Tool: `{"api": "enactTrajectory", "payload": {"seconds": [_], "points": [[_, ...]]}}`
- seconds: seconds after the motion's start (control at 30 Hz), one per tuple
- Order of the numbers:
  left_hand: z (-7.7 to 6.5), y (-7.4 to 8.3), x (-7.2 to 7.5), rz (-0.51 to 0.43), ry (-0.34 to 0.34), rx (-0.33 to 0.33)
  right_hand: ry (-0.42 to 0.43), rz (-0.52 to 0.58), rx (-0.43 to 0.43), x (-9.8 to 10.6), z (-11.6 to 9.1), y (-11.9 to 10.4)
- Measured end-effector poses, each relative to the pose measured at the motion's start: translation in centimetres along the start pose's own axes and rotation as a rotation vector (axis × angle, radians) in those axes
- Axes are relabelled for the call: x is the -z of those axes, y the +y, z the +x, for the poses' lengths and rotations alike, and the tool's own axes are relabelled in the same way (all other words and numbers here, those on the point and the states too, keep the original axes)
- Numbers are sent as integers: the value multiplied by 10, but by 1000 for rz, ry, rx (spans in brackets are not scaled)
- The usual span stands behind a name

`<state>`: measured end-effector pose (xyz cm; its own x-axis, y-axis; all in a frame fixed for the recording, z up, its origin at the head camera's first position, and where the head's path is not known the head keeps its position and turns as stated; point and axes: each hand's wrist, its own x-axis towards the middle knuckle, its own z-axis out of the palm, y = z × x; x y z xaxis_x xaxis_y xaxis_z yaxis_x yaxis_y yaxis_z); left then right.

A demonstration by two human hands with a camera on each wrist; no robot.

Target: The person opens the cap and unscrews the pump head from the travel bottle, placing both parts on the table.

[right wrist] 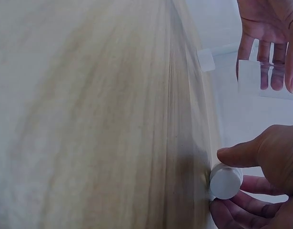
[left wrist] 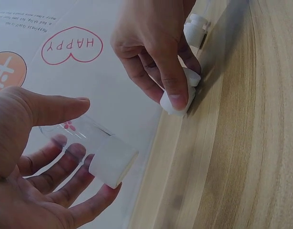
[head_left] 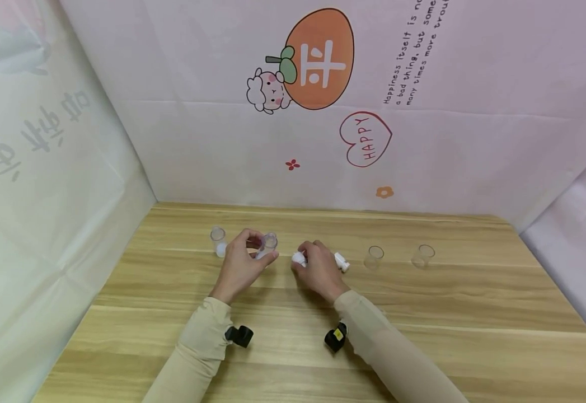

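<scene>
My left hand (head_left: 242,263) holds a clear cup (head_left: 267,244) above the table, thumb on one side and fingers on the other. In the left wrist view the lower part of this cup (left wrist: 113,160) looks frosted white. To its right, my right hand (head_left: 320,268) pinches a small white bottle (head_left: 299,258) close over the tabletop. The round white end of that bottle (right wrist: 226,182) shows between thumb and fingers in the right wrist view; the palm side is hidden in the head view. Beside the right hand lies another white bottle (head_left: 342,262) with a narrower neck.
A clear cup with a white base (head_left: 218,235) stands left of my left hand. Two more clear cups, a nearer one (head_left: 374,258) and a farther one (head_left: 423,256), stand on the right of the wooden table (head_left: 282,369). A printed white cloth (head_left: 212,151) hangs behind it.
</scene>
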<state>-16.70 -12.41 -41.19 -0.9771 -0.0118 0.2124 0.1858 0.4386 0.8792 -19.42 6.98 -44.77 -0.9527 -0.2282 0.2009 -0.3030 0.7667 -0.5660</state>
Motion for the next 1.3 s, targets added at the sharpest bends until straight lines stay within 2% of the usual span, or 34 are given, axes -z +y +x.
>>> {"api": "enactTrajectory", "payload": {"seconds": [0.8,1.17,1.3], "points": [[-2,-1,2,-1,9,-6,-17,31,-32,0,-1,-2],[0,-12,-2,-15,16,36,-8,66,-60,28,-18,-7],[0,-17,-3,-13,23,56,7,79,-45,39,-26,-3]]}}
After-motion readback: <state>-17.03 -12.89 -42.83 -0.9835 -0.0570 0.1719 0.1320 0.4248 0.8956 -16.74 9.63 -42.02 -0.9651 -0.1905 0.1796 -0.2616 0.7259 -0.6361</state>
